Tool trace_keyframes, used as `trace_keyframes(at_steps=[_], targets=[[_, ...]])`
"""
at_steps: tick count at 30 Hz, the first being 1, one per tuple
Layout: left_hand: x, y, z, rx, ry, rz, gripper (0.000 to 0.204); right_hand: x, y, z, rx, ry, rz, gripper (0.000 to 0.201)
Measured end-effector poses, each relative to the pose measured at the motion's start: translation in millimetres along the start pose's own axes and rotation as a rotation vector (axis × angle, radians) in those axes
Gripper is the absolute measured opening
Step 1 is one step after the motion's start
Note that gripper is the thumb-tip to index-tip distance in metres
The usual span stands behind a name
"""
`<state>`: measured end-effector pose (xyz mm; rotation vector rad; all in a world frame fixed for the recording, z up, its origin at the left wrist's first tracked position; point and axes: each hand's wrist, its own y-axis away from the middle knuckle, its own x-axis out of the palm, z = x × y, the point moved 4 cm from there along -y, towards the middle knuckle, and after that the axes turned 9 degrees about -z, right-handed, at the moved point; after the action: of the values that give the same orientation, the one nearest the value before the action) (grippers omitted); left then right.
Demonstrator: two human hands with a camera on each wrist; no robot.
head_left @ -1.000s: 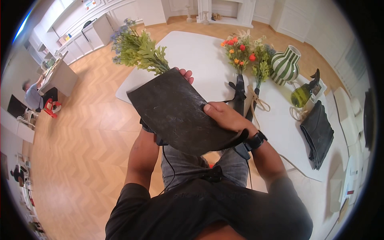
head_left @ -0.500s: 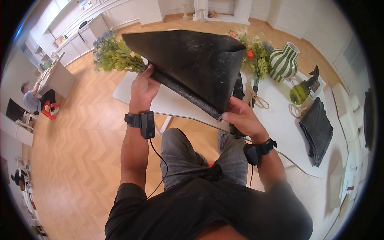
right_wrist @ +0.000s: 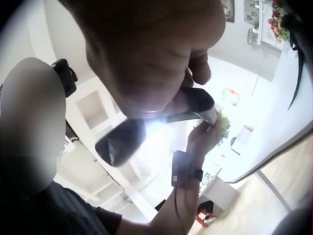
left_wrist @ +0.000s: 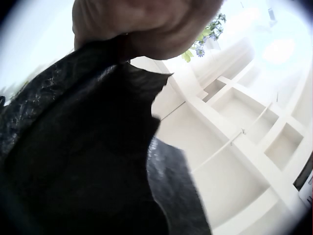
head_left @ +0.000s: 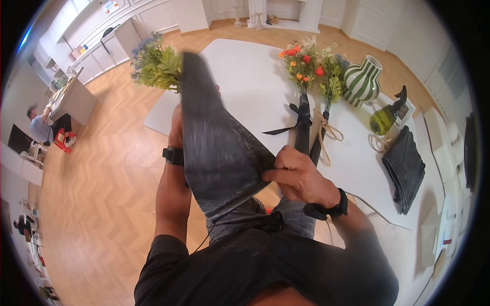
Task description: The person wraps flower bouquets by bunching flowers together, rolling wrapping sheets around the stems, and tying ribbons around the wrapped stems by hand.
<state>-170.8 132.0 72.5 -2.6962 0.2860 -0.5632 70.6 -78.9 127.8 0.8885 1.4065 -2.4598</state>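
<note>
A black, crinkled wrapping sheet [head_left: 219, 153] hangs in front of the person, over the lap. The right hand [head_left: 301, 178] pinches its right corner between thumb and curled fingers. Behind the sheet the left hand [left_wrist: 146, 24] is mostly hidden in the head view; the left wrist view has its fingers curled on the sheet's gathered edge. A bunch of blue flowers with green leaves [head_left: 158, 66] sticks out past the sheet's upper left, close to the left hand; its stems are hidden.
On the white table [head_left: 240, 76] lie an orange-and-red bouquet [head_left: 303, 64] and a leafy bouquet [head_left: 332, 86], both with black-wrapped stems. A green-striped vase [head_left: 363, 81], a green glass bottle [head_left: 385, 121] and a folded black cloth [head_left: 405, 171] are at the right. Another person [head_left: 45, 122] sits far left.
The sheet has swung from fanned out above the table down toward the lap, its left end now upright. The right hand has shifted to pinch its corner; the left hand has gone behind it.
</note>
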Motion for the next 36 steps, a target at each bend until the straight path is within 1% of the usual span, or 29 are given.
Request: trace_keyframes(at_steps=[1, 2, 3, 4, 5, 6, 7, 9, 10, 11, 13, 14, 15, 17, 18, 20, 21, 23, 24, 26, 27, 29, 30, 32, 33, 35, 36], targets=[[26, 10, -12, -0.268, 0.509, -0.175, 0.035, -2, 3, -1, -0.001, -0.003, 0.002, 0.032], [28, 12, -11, -0.267, 0.508, -0.178, 0.035, 1, 10, -3, 0.038, -0.084, 0.136, 0.031], [29, 13, -12, -0.227, 0.553, -0.177, 0.035, 3, 16, -5, 0.078, -0.164, 0.268, 0.029], [30, 12, -14, -0.188, 0.598, -0.172, 0.034, -3, 18, -11, 0.078, -0.162, 0.267, 0.029], [29, 10, -11, -0.19, 0.599, -0.168, 0.034, -15, 16, -23, 0.151, -0.132, 0.125, 0.025], [29, 7, -9, -0.198, 0.662, -0.068, 0.033, -26, 12, -34, 0.224, -0.103, -0.014, 0.021], [31, 6, -8, -0.204, 0.723, 0.031, 0.031, -26, 5, -38, 0.225, -0.104, -0.012, 0.021], [45, 10, -13, -0.215, 0.701, 0.009, 0.028, -29, -7, -57, 0.614, -0.055, -0.269, 0.017], [55, 11, -15, -0.227, 0.678, -0.005, 0.025, -17, -8, -67, 0.68, -0.025, -0.111, 0.026], [63, 11, -17, -0.226, 0.678, 0.003, 0.025, -3, -8, -66, 0.55, -0.055, -0.113, 0.033], [76, 12, -19, -0.217, 0.688, 0.009, 0.019, 20, -10, -66, 0.603, -0.18, -0.003, 0.037], [79, 12, -15, -0.217, 0.688, 0.007, 0.019, 24, -17, -64, 0.727, -0.197, 0.094, 0.041], [80, 12, -10, -0.215, 0.691, -0.001, 0.018, 28, -18, -64, 0.726, -0.2, 0.097, 0.041], [82, 12, -14, -0.207, 0.689, -0.013, 0.018, 35, -20, -67, 0.684, -0.209, 0.082, 0.045], [82, 16, -17, -0.232, 0.693, -0.003, 0.018, 33, -22, -68, 0.683, -0.214, 0.084, 0.045], [81, 20, -20, -0.299, 0.738, 0.018, 0.018, 25, -24, -73, 0.679, 0.139, 0.223, 0.048], [81, 20, -19, -0.299, 0.739, 0.017, 0.018, 24, -27, -72, 0.679, 0.139, 0.224, 0.048], [80, 19, -16, -0.311, 0.738, -0.071, 0.018, 21, -32, -70, 0.65, 0.321, 0.218, 0.046], [80, 18, -15, -0.313, 0.744, -0.069, 0.018, 21, -34, -70, 0.652, 0.326, 0.218, 0.046], [80, 14, -13, -0.306, 0.721, -0.01, 0.02, 22, -35, -72, 0.692, 0.377, 0.176, 0.039], [75, 12, -12, -0.302, 0.725, -0.011, 0.02, 22, -34, -74, 0.688, 0.38, 0.18, 0.039], [71, 10, -9, -0.333, 0.539, 0.104, 0.036, 22, -31, -77, 0.668, 0.344, 0.182, 0.036], [66, 7, -10, -0.333, 0.538, 0.102, 0.036, 22, -30, -78, 0.668, 0.342, 0.183, 0.036], [66, 3, -9, -0.498, 0.41, 0.16, 0.037, 19, -29, -81, 0.674, 0.386, 0.153, 0.036], [68, 4, -10, -0.498, 0.411, 0.161, 0.037, 19, -30, -81, 0.675, 0.387, 0.152, 0.036], [70, 7, -17, -0.447, 0.473, 0.008, 0.037, 18, -29, -82, 0.716, 0.429, 0.205, 0.04], [73, 11, -24, -0.427, 0.475, 0.056, 0.034, 18, -30, -83, 0.712, 0.427, 0.21, 0.04]])
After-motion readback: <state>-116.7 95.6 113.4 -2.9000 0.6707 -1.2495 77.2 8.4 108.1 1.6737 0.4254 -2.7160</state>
